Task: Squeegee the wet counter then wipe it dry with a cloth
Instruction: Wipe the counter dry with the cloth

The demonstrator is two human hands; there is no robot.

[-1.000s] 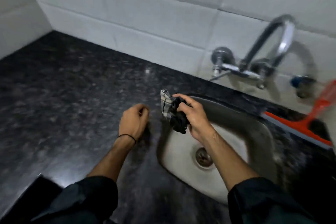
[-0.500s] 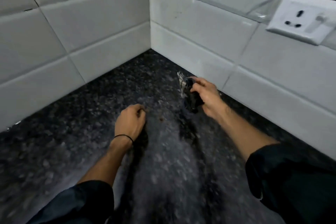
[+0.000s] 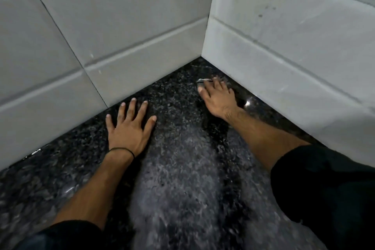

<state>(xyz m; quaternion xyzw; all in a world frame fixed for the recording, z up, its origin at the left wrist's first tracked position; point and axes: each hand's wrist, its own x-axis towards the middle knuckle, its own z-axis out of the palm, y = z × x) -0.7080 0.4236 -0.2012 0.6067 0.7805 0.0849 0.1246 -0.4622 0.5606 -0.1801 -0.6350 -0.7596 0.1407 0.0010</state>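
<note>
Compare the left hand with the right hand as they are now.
The left hand lies bare on the counter, fingers spread; the right hand presses the cloth. The left hand sits nearer; the right hand reaches into the tiled corner. Both are flat, palm down.

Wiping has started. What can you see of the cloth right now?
The cloth is almost wholly hidden under the right hand, whose spread fingers press it flat on the dark speckled counter, close to the corner of the white tiled walls. Only a small pale edge shows past the fingertips, too blurred to tell pattern or fabric.
</note>
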